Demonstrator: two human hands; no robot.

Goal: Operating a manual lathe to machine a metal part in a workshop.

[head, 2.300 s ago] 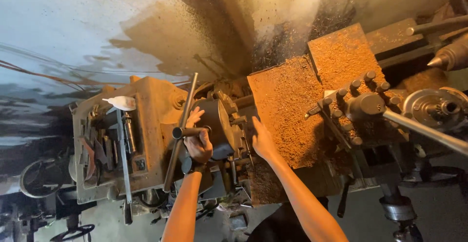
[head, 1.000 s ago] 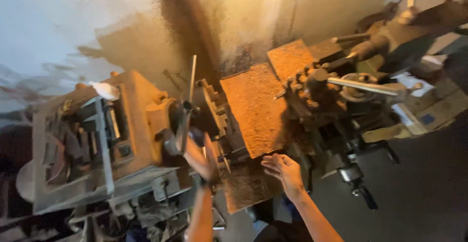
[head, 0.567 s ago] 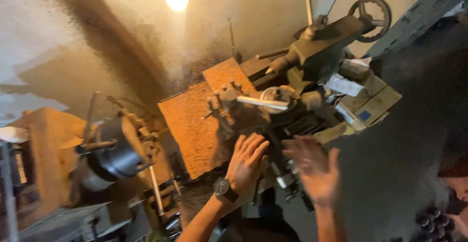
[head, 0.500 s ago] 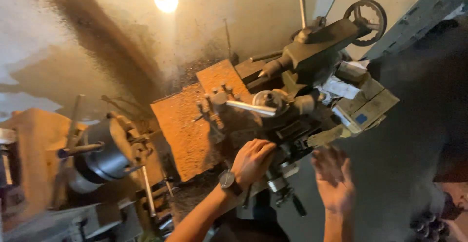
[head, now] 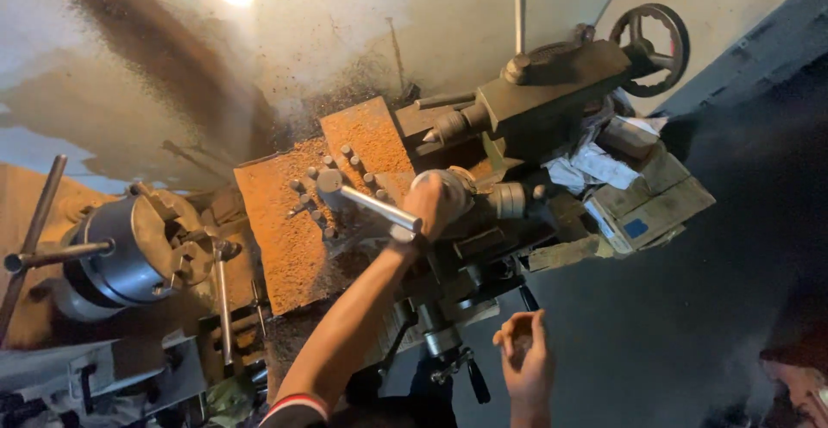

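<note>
Head view: left hand (head: 434,204) on lathe dial (head: 461,188)

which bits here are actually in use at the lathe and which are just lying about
In use:
left hand on a round dial at the carriage
right hand, free, near a black crank handle

Lying about:
chuck
tailstock handwheel
crumpled papers
wooden boxes

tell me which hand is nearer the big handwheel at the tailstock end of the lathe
Left. The left hand rests on a dial on the lathe carriage, below-left of the handwheel. The right hand hangs free, fingers loosely curled, low in front of the machine, farther off.
</note>
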